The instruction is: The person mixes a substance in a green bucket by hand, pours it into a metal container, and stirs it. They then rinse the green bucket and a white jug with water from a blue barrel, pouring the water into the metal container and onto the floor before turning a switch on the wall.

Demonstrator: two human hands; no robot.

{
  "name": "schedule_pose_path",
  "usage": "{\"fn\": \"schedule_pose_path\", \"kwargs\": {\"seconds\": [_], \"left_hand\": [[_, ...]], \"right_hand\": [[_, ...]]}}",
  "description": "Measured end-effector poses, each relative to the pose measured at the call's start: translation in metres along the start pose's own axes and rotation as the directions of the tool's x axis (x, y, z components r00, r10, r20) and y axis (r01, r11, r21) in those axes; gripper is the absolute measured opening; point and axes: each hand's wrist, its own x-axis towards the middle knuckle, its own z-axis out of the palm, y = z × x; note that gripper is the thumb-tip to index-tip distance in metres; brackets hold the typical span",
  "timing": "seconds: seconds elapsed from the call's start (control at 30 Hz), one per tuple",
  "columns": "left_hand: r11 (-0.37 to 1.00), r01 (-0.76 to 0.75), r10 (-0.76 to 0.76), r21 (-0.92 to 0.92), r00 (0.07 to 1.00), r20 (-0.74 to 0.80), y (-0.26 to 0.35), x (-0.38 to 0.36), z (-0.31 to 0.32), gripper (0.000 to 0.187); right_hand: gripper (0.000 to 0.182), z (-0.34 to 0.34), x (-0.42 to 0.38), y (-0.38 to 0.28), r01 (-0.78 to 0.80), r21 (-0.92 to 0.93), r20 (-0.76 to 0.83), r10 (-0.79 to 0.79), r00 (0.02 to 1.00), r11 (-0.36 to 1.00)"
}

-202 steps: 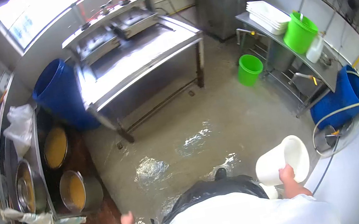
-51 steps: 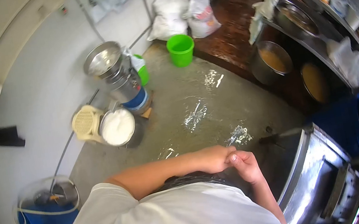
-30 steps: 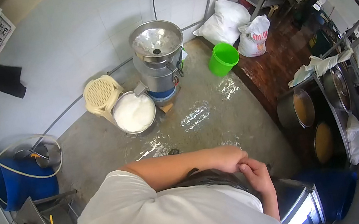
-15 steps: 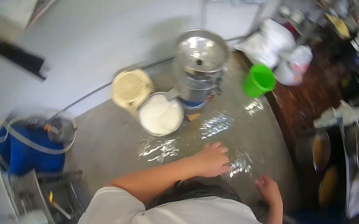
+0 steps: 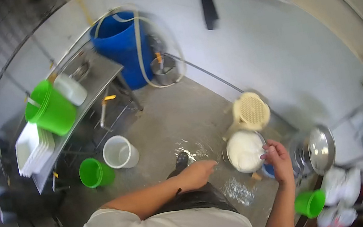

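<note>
My left hand (image 5: 198, 174) is in front of my body above the wet floor, its fingers closed, and what they hold, if anything, is too small to tell. My right hand (image 5: 276, 157) is raised with curled fingers; whether something is between them cannot be made out. It overlaps the right edge of a round pot of white contents (image 5: 245, 152). Behind that pot stands a cream plastic stool (image 5: 252, 111) with a perforated top. To the right of my right hand is a steel machine with a round bowl (image 5: 321, 149).
A blue barrel (image 5: 124, 50) with a hose stands at the back. On the left, a steel table (image 5: 100, 67) bears green buckets (image 5: 55, 109) and white trays (image 5: 34, 148). A white bucket (image 5: 120, 152) and green bucket (image 5: 96, 172) stand on the floor. Another green bucket (image 5: 310, 203) is at lower right.
The view has swung left, bringing the table and floor buckets into sight. The pot, stool and machine now appear further right. My right hand has risen beside the pot in view.
</note>
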Motion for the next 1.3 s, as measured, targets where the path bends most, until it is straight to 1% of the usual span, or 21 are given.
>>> {"fn": "schedule_pose_path", "kwargs": {"seconds": [0.03,0.07,0.17,0.23,0.27,0.3,0.37,0.43,0.47,0.5,0.57,0.67,0.73,0.77,0.87,0.93,1.0,1.03,1.1,1.2,1.3], "left_hand": [[0.998,-0.012,0.01,-0.056,0.999,-0.05,-0.011,0.001,-0.011,0.026],[0.998,0.008,-0.01,-0.069,1.0,-0.026,-0.022,0.003,-0.033,0.025],[0.977,0.167,-0.183,-0.134,0.976,-0.121,-0.088,0.013,-0.086,0.026],[0.963,0.225,-0.252,-0.146,0.945,-0.207,-0.161,0.022,-0.127,0.03],[0.929,0.332,-0.368,-0.166,0.881,-0.297,-0.191,0.024,-0.159,0.034],[0.879,0.435,-0.477,-0.197,0.797,-0.37,-0.218,0.023,-0.193,0.037],[0.755,0.598,-0.625,-0.269,0.534,-0.569,-0.28,0.015,-0.273,0.047],[0.807,0.429,-0.518,-0.406,0.183,-0.836,-0.331,-0.003,-0.371,0.053],[0.787,0.476,-0.442,-0.392,-0.007,-0.897,-0.356,-0.015,-0.418,0.064],[0.762,0.521,-0.336,-0.385,-0.19,-0.922,-0.381,-0.028,-0.461,0.076],[0.665,0.566,-0.226,-0.486,-0.468,-0.854,-0.419,-0.047,-0.533,0.083],[0.646,0.567,-0.246,-0.512,-0.48,-0.842,-0.496,-0.074,-0.577,0.073],[0.512,0.633,-0.503,-0.581,-0.327,-0.8,-0.504,-0.068,-0.593,0.055],[0.513,0.633,-0.51,-0.58,-0.319,-0.799,-0.489,-0.058,-0.597,0.055],[0.514,0.747,-0.521,-0.422,-0.119,-0.845,-0.397,-0.012,-0.62,0.041],[0.732,0.631,-0.371,-0.257,0.053,-0.927,-0.357,0.02,-0.641,0.036],[0.88,0.475,0.012,0.01,-0.001,-1.0,-0.361,0.059,-0.68,0.026],[0.903,0.429,-0.006,-0.015,-0.023,-1.0,-0.354,0.078,-0.708,0.029],[0.956,0.293,-0.058,-0.024,0.107,-0.993,-0.374,0.113,-0.757,0.049],[0.874,0.471,0.044,0.12,0.168,-0.985,-0.44,0.15,-0.786,0.056],[0.808,0.573,-0.317,-0.136,0.228,-0.921,-0.499,0.175,-0.767,0.052]], "right_hand": [[0.043,0.024,0.025,-0.029,-0.005,0.302,0.071,-0.017,0.997,0.953],[0.043,0.052,0.05,-0.046,-0.012,0.393,0.178,-0.064,0.982,0.919],[0.049,0.138,0.128,-0.042,-0.204,0.293,0.516,0.025,0.856,0.934],[0.053,0.2,0.178,-0.001,-0.138,-0.324,0.482,0.289,0.827,0.936],[0.053,0.22,0.201,0.037,0.176,-0.606,0.54,0.239,0.807,0.776],[0.053,0.24,0.221,0.06,0.46,-0.752,0.603,0.211,0.769,0.472],[0.054,0.289,0.244,0.053,0.457,-0.78,0.612,0.371,0.698,0.427],[0.052,0.332,0.266,0.011,0.468,-0.72,0.678,0.378,0.631,0.512],[0.051,0.349,0.278,-0.005,0.356,-0.683,0.677,0.369,0.636,0.638],[0.051,0.365,0.292,-0.017,0.235,-0.626,0.672,0.362,0.645,0.743],[0.052,0.391,0.329,-0.036,0.238,-0.604,0.669,0.322,0.67,0.761],[0.053,0.426,0.375,-0.068,0.366,-0.696,0.642,0.307,0.702,0.618],[0.055,0.447,0.407,-0.084,0.511,-0.704,0.691,0.311,0.653,0.493],[0.055,0.456,0.42,-0.091,0.502,-0.711,0.683,0.317,0.658,0.492],[0.054,0.482,0.464,-0.097,0.478,-0.686,0.705,0.338,0.623,0.548],[0.052,0.497,0.501,-0.077,0.594,-0.589,0.784,0.21,0.584,0.548],[0.049,0.52,0.535,-0.071,0.648,-0.495,0.842,0.136,0.522,0.579],[0.052,0.538,0.554,-0.081,0.693,-0.484,0.864,0.17,0.474,0.534],[0.055,0.569,0.59,-0.096,0.725,-0.474,0.879,0.216,0.425,0.5],[0.051,0.61,0.654,-0.102,0.685,-0.431,0.895,0.182,0.407,0.587],[0.05,0.635,0.73,-0.087,0.641,-0.407,0.902,0.178,0.393,0.65]]}}
